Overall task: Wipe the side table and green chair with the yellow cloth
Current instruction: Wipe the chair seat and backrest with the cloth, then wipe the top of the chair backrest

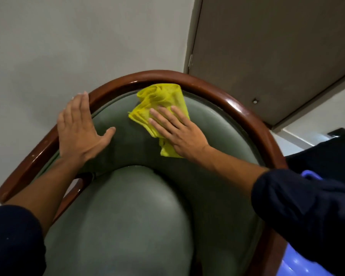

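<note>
Green padded chair [127, 206] under a curved, glossy brown wooden rail [237, 102], backed close to a pale grey wall [68, 36]; grey door [277, 46] just beside it. Yellow cloth [163, 100] crumpled on the backrest, top edge touching the rail. Right hand [177, 130] flat on the cloth, fingers spread, pressing rather than gripping. Left hand [80, 130] open, palm on the rail, holding nothing.

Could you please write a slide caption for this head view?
Right hand presses yellow cloth on green chair back; left hand steadies its wooden rim.
</note>
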